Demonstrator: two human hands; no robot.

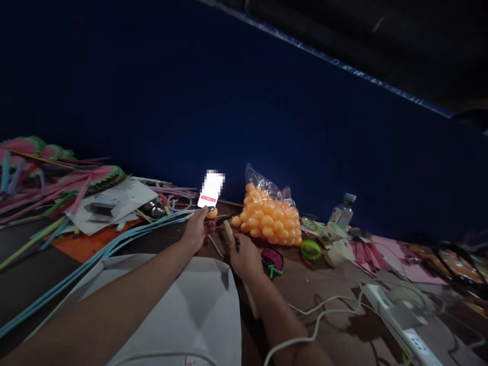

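Left hand [196,230] pinches an orange ball [212,212] below a lit phone [211,190]; right hand [244,256] grips a wooden stick [229,233], just left of the ball bag [267,216] on the tabletop [328,290].

dim pic, phone screen [211,191] glare, edges warped.

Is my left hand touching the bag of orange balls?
Apart. The head view shows the left hand holding one orange ball, with dark table between it and the bag of orange balls.
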